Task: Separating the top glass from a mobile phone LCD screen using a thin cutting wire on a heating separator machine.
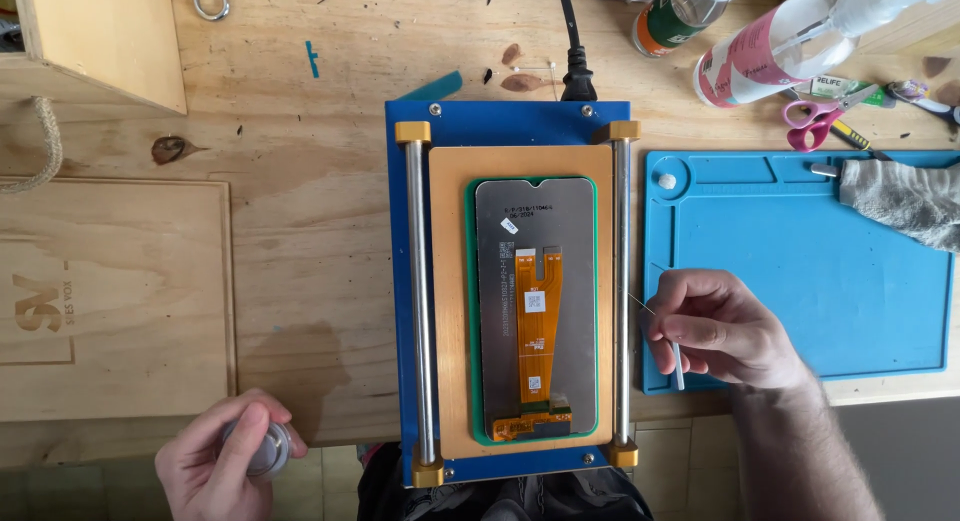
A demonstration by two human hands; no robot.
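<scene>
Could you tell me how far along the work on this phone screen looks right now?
Done: the screen lies face down on the blue plate, orange flex cable up. In hand: the left hand holds a small spool; the right hand pinches a thin wire and a white stick. Left: the wire has not reached the screen.

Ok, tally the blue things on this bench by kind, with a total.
Blue machine base with metal rails: 1
Blue work mat: 1
Small blue-green marks on the wood, one short and one wedge-shaped: 2
Total: 4
</scene>
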